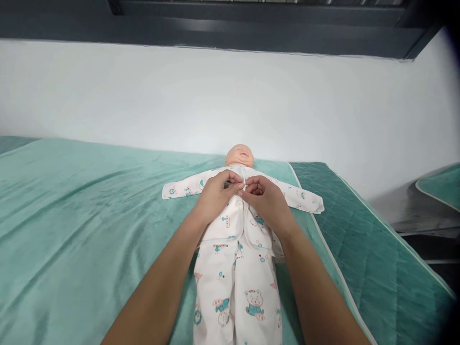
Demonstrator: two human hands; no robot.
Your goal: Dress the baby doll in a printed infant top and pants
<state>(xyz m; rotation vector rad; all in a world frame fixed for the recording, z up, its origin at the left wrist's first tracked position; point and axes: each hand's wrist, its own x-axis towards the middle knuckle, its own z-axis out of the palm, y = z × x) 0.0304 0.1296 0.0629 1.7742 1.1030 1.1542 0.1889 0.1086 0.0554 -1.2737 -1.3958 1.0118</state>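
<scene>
A baby doll (240, 154) lies on its back, its head toward the wall. It wears a white printed baby shirt (224, 223) with sleeves spread to both sides, and matching printed trousers (215, 287). My left hand (220, 191) pinches the shirt's front edge at the upper chest, thumb against fingers. Right beside it, my right hand (264, 197) pinches the other side of the same front opening, and the fingertips of both hands nearly meet. Below my hands the two front edges of the shirt hang slightly apart. Whatever fastener lies between my fingertips is hidden.
A light green blanket (89, 230) with soft folds lies under the doll. To the right a darker quilted green cover (359, 244) reaches the bed's edge. Behind stands a white wall (201, 96), with a dark metal frame (251, 28) above.
</scene>
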